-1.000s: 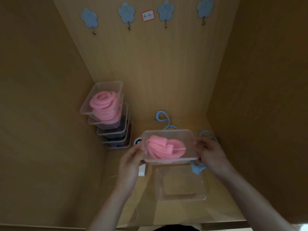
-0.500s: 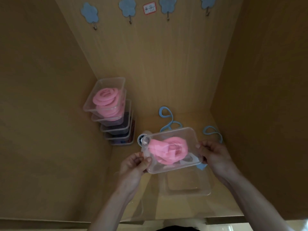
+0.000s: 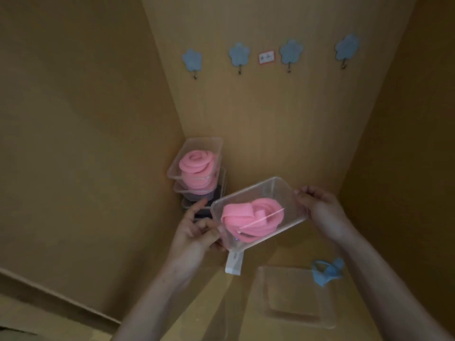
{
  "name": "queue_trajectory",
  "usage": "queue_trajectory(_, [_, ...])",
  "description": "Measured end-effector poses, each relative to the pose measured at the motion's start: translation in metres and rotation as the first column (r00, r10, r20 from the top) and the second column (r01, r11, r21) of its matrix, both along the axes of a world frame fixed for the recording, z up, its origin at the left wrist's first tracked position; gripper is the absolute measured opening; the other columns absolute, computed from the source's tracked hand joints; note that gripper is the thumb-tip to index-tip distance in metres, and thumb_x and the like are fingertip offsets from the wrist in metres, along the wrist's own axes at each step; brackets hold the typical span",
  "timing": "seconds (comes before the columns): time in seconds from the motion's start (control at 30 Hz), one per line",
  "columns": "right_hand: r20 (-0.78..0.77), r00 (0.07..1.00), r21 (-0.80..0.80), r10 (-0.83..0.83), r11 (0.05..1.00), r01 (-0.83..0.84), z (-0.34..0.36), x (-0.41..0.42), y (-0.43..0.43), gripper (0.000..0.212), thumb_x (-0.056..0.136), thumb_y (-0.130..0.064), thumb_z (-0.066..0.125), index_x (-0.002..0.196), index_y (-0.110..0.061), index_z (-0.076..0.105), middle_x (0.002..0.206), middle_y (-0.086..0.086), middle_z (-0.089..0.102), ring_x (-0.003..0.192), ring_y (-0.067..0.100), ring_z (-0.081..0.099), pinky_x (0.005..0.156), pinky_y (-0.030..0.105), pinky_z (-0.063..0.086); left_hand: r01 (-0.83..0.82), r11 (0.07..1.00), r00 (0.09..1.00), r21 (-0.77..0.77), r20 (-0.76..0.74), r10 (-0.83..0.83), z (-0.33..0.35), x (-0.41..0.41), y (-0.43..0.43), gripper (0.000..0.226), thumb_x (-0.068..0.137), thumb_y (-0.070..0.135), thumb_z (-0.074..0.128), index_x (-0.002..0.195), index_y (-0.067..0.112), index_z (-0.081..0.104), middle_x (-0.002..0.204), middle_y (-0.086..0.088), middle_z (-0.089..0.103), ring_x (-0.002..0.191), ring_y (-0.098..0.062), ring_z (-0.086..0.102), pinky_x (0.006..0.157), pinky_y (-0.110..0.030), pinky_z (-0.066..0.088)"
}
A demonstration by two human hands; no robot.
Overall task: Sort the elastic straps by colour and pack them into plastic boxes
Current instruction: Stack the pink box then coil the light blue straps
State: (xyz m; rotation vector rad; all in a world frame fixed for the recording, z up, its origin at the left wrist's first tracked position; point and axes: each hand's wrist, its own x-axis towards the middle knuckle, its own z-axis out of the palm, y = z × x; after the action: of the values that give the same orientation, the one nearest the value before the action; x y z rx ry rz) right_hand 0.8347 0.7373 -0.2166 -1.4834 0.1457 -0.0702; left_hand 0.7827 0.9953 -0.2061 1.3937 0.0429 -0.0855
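Four blue flower-shaped wall hooks point(image 3: 239, 54), one red-bordered white label point(image 3: 266, 57), one blue elastic strap point(image 3: 326, 271). Clear rectangular plastic boxes: one held box point(image 3: 275, 190), one empty box point(image 3: 293, 291), at least three stacked boxes point(image 3: 202, 143); three contain pink coiled elastic straps point(image 3: 251, 220).

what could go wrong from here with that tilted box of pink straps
1. The held box is tilted and gripped only at its ends by the left hand and right hand; the pink straps might slide out.
2. The stack in the corner is several boxes high; setting this one on top might topple it.
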Motion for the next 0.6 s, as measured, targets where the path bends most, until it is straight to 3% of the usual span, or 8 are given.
queue_trajectory(0.1, [0.102,0.993,-0.044,0.054,0.998,-0.050,0.037,0.017,0.015,0.032,0.097,-0.003,0.057,0.067,-0.015,0.057,0.064,-0.001,0.055,0.061,0.010,0.048,0.059,0.020,0.039,-0.015,0.993,0.999,-0.120,0.033,0.019,0.021,0.003,0.007,0.068,0.072,0.005,0.073,0.136,0.015,0.053,0.077,-0.013,0.059,0.072,-0.022,0.062,0.062,-0.035,0.056])
queue_trajectory(0.17, [0.150,0.980,0.043,0.131,0.989,-0.138,0.061,0.027,0.021,0.029,0.095,-0.002,0.056,0.074,-0.017,0.069,0.081,0.001,0.068,0.076,0.013,0.060,0.072,0.022,0.047,-0.046,0.977,0.995,-0.206,0.072,0.062,0.036,0.003,0.007,0.068,0.075,0.002,0.074,0.139,0.011,0.049,0.090,-0.021,0.056,0.076,-0.026,0.060,0.062,-0.032,0.056])
queue_trajectory(0.23, [0.213,0.949,0.108,0.231,0.960,-0.258,0.081,0.039,0.029,0.020,0.088,-0.007,0.063,0.101,-0.018,0.073,0.103,0.004,0.072,0.096,0.016,0.065,0.086,0.029,0.050,-0.102,0.953,0.983,-0.285,0.117,0.140,0.053,0.003,0.007,0.065,0.079,-0.002,0.073,0.138,0.008,0.046,0.101,-0.022,0.063,0.077,-0.023,0.063,0.060,-0.028,0.056])
queue_trajectory(0.27, [0.240,0.935,0.098,0.260,0.952,-0.290,0.090,0.048,0.035,0.035,0.081,-0.011,0.065,0.116,-0.016,0.068,0.108,0.005,0.071,0.102,0.015,0.066,0.089,0.028,0.051,-0.137,0.942,0.972,-0.307,0.141,0.187,0.061,0.005,0.007,0.063,0.077,0.000,0.068,0.136,0.008,0.046,0.102,-0.017,0.068,0.078,-0.020,0.065,0.061,-0.027,0.057])
queue_trajectory(0.33, [0.267,0.917,0.037,0.297,0.947,-0.318,0.107,0.070,0.053,0.053,0.074,-0.017,0.066,0.128,-0.017,0.060,0.112,0.006,0.070,0.106,0.013,0.066,0.092,0.025,0.052,-0.214,0.929,0.943,-0.303,0.183,0.277,0.074,0.015,0.008,0.059,0.077,0.002,0.066,0.131,0.015,0.047,0.095,-0.006,0.075,0.078,-0.016,0.069,0.065,-0.028,0.058])
queue_trajectory(0.43, [0.256,0.907,-0.038,0.334,0.941,-0.336,0.116,0.110,0.089,0.050,0.072,-0.018,0.066,0.121,-0.025,0.061,0.119,0.008,0.068,0.109,0.017,0.064,0.099,0.030,0.049,-0.328,0.903,0.898,-0.278,0.206,0.389,0.080,0.038,0.009,0.054,0.089,-0.007,0.063,0.133,0.018,0.043,0.085,-0.003,0.074,0.074,-0.014,0.069,0.071,-0.032,0.057])
queue_trajectory(0.6, [0.147,0.926,-0.099,0.348,0.937,-0.336,0.103,0.167,0.126,0.050,0.092,0.008,0.050,0.140,-0.007,0.050,0.118,0.007,0.064,0.107,0.020,0.061,0.092,0.029,0.051,-0.468,0.852,0.839,-0.233,0.184,0.511,0.078,0.071,0.007,0.055,0.091,-0.007,0.065,0.133,0.017,0.039,0.091,-0.006,0.075,0.077,-0.013,0.074,0.067,-0.023,0.059])
